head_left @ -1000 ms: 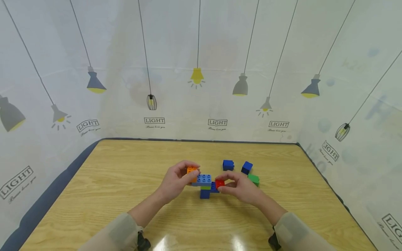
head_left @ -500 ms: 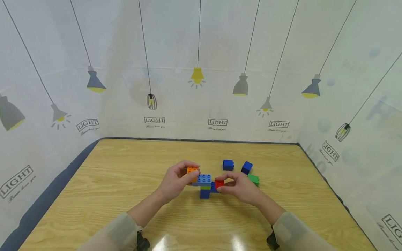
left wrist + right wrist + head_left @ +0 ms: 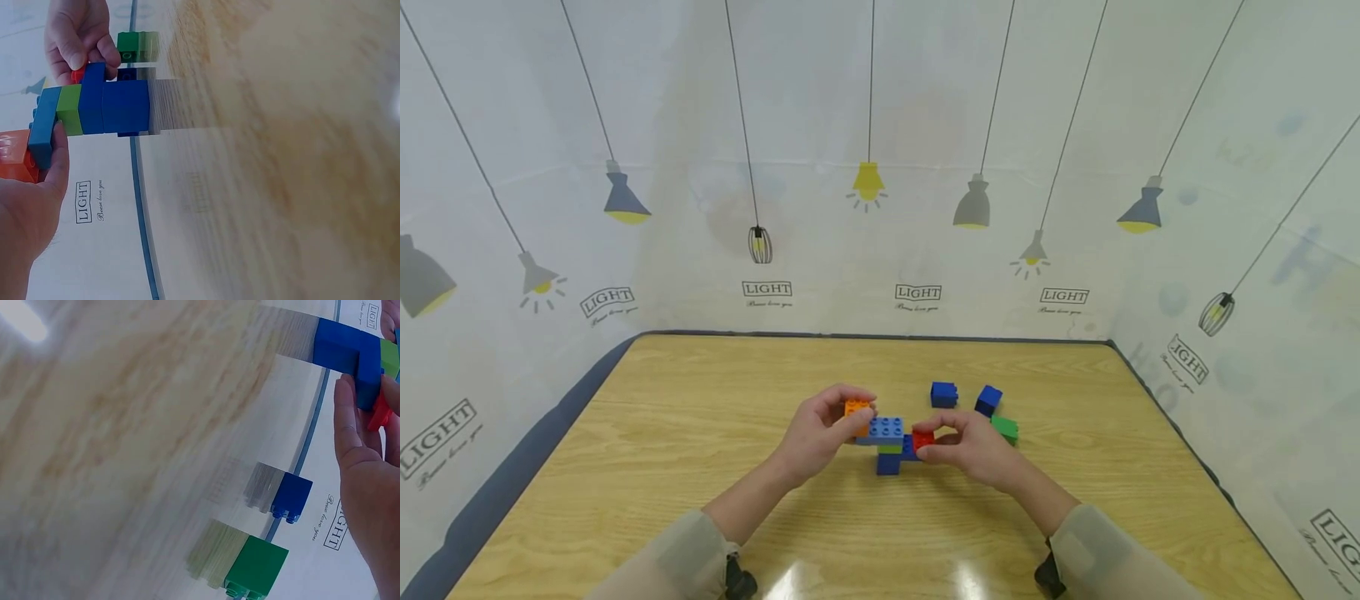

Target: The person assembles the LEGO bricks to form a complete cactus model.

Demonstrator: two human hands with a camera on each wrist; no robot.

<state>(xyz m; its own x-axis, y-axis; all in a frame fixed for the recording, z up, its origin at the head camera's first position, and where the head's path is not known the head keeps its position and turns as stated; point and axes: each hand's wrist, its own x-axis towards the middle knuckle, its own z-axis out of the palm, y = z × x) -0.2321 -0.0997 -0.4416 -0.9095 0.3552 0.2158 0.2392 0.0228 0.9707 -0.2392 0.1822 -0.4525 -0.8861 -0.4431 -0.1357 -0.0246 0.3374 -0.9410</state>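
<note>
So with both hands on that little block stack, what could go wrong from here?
1. The stack stands on one narrow dark blue block, and the light blue block on top overhangs it; pressing the ends could tip it.
2. The right hand only pinches the red block at the side, so it may slip out.
3. The loose green block lies close behind that hand and could get knocked.

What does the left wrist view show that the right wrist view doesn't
Only the left wrist view shows the left hand, the orange brick it holds, and the light blue brick topping the stack. Only the right wrist view shows the loose blue brick standing apart on the table. Both show the dark blue base of the stack, the lime brick, the red brick the right hand pinches, and the green brick.
</note>
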